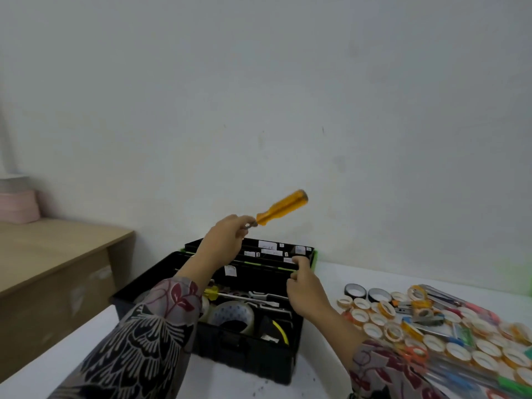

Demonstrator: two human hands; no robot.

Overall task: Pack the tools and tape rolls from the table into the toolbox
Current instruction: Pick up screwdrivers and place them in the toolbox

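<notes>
My left hand (223, 240) pinches an orange-handled screwdriver (283, 207) near the base of its handle, holding it in the air above the open black toolbox (250, 358); the handle points up and right. My right hand (305, 286) grips the toolbox's upper tray edge at its right side. Inside the box lie a big clear tape roll (233, 313), a yellow-handled screwdriver (213, 292) and a yellow-black tape measure (275, 326). Several small tape rolls (383, 321) and two black tape rolls (367, 292) lie on the white table to the right.
Scissors, pens and other tools (426, 315) are mixed with the rolls at the right. A wooden desk (57, 254) stands to the left, lower than the white table (236, 384). A plain wall rises behind the toolbox.
</notes>
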